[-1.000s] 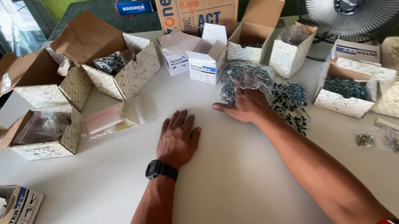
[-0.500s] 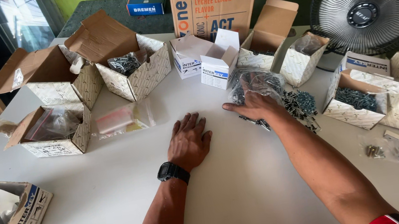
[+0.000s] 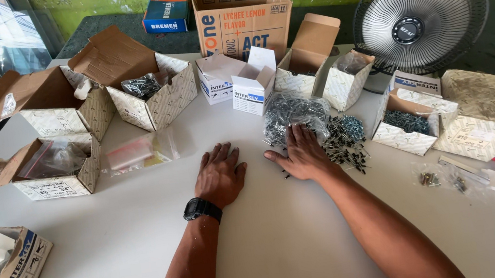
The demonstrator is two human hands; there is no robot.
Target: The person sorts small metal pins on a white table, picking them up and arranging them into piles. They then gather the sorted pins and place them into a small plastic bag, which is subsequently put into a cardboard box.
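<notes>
- The left hand lies flat and open on the white table, palm down, holding nothing
- The right hand rests spread over the clear bag of dark screws, fingers loosely open, pressing rather than gripping
- Loose screws lie just beside that hand, near the open small boxes
- Judged from this, gathering works best with a slow sweep, fingers together, so none roll off

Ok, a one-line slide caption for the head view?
Left hand flat on white table; right hand on bagged screws.
</notes>
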